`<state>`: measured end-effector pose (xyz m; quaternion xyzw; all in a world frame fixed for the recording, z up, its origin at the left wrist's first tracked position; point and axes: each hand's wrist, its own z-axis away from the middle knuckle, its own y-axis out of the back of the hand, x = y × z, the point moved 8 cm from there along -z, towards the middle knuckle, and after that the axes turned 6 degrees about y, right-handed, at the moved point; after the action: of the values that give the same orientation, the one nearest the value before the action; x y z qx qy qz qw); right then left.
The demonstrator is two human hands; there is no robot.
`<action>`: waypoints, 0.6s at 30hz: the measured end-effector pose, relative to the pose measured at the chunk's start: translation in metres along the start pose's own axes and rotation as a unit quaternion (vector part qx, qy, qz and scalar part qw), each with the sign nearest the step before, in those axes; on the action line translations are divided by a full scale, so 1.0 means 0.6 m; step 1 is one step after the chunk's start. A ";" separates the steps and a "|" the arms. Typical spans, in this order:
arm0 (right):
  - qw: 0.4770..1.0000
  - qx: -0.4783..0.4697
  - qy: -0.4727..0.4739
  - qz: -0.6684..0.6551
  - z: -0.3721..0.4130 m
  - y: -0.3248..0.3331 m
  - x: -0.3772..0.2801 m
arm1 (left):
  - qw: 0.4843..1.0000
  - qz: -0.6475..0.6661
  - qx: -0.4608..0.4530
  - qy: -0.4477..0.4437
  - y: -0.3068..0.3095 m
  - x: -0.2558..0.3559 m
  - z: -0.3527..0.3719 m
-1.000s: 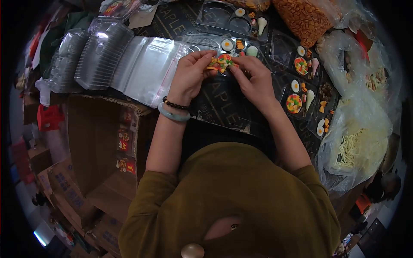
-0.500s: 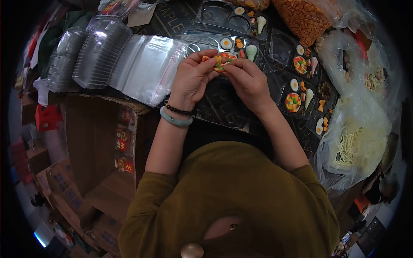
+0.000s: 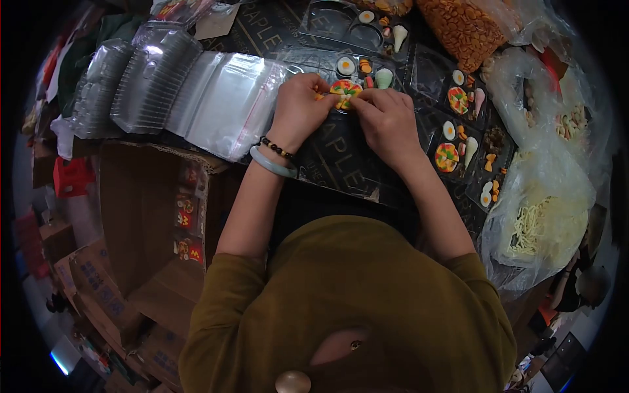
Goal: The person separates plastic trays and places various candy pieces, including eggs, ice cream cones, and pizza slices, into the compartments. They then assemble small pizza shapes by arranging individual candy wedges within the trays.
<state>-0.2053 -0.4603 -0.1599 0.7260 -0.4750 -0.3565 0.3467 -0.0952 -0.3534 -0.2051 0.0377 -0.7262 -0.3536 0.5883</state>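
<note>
A round toy pizza (image 3: pixel 343 87) made of slices lies in a clear plastic tray (image 3: pixel 298 57) on the dark table. My left hand (image 3: pixel 300 108), wearing a bead bracelet and a pale bangle, pinches at the pizza's left edge, with a bit of orange slice showing by its fingers. From the right, my right hand (image 3: pixel 391 123) has thumb and forefinger closed on the pizza's lower right edge. Just beyond the pizza sit a toy fried egg (image 3: pixel 345 65), a small toy burger (image 3: pixel 365 66) and a pale green toy ice cream cone (image 3: pixel 384 78). My fingers partly cover the slices' edges.
Stacked clear trays (image 3: pixel 154 82) and plastic sleeves (image 3: pixel 226 105) lie at left. More filled trays (image 3: pixel 452 147) stand at right, beside bags of orange pieces (image 3: pixel 462 29) and pale noodle-like strands (image 3: pixel 529 226). An open cardboard box (image 3: pixel 141 216) stands lower left.
Pizza slices held up between both hands have come down into the tray, where they form a round pizza. Both hands are now apart on either side of it.
</note>
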 end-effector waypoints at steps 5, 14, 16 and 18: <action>0.999 -0.036 -0.023 0.027 0.006 -0.003 -0.003 | 0.999 -0.014 -0.019 0.044 -0.006 0.004 -0.009; 0.998 -0.065 -0.005 0.024 0.019 -0.012 -0.003 | 0.994 -0.074 -0.046 0.062 -0.013 0.003 -0.027; 0.997 -0.067 -0.009 0.032 0.018 -0.014 -0.005 | 0.994 -0.074 -0.047 0.060 -0.014 0.004 -0.028; 0.998 -0.058 -0.014 0.026 0.017 -0.007 -0.003 | 0.995 -0.065 -0.048 0.058 -0.010 0.001 -0.030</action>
<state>-0.2130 -0.4590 -0.1682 0.6867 -0.4773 -0.3843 0.3910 -0.0818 -0.3664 -0.2072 0.0772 -0.6690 -0.4230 0.6063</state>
